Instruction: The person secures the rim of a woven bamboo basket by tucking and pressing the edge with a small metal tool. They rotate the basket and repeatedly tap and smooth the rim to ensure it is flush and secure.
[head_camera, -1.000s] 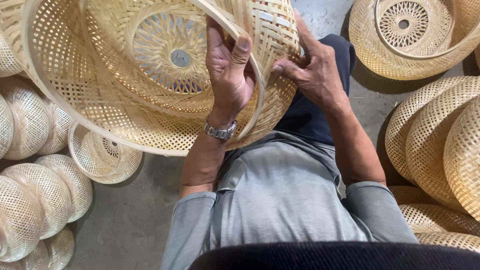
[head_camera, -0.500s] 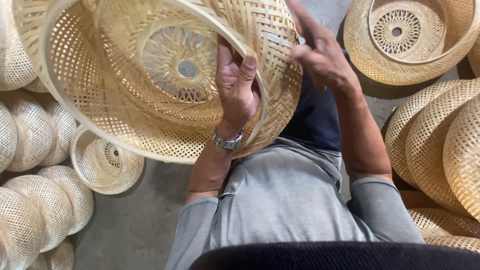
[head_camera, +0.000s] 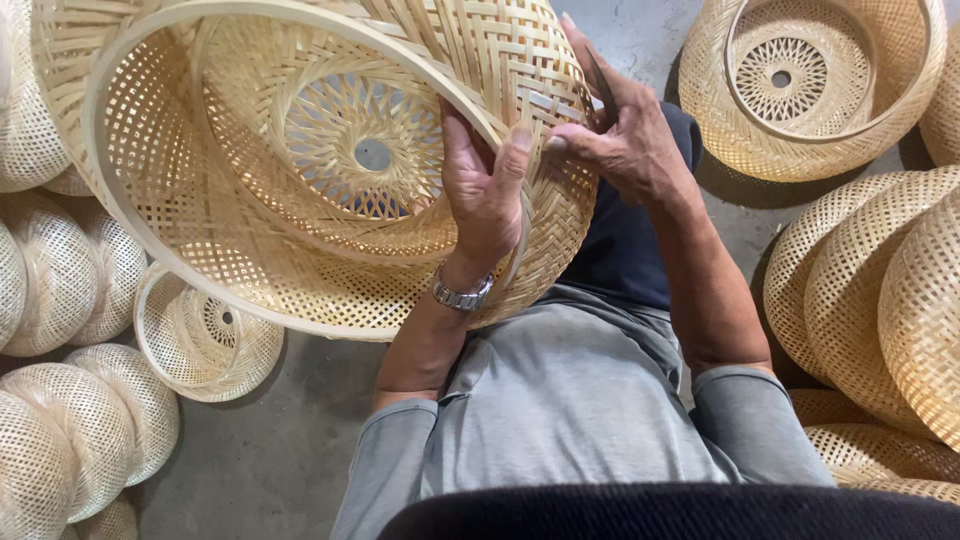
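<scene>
Item 1: large woven bamboo basket (head_camera: 250, 230), qty 1, round, pale straw colour, open weave w/ a starburst centre. Held tilted over the person's lap, mouth turned toward the camera, bottom away.

Left hand (head_camera: 485, 190): fingers curled over the basket's rim, thumb on the outside, gripping the rim strip. Steel wristwatch (head_camera: 462, 295) on that wrist, qty 1.

Right hand (head_camera: 625, 135): on the basket's outer wall just beside the left hand, thumb and fingers pinched together around a thin dark strip or tool (too small to tell which) at the weave.

Item 2: finished basket (head_camera: 815, 90), qty 1, same type, lying open side up on the concrete floor (head_camera: 270, 460), upper right, well apart from the hands.

Item 3: small open basket (head_camera: 205, 335), qty 1, on the floor at left, under the held basket's edge.

Item 4: domed baskets at left (head_camera: 60, 280), approx. 6 visible, overlapping, bottoms up.

Item 5: domed baskets at right (head_camera: 880, 300), approx. 5 visible, stacked and leaning; some cut off by the frame edge.
</scene>
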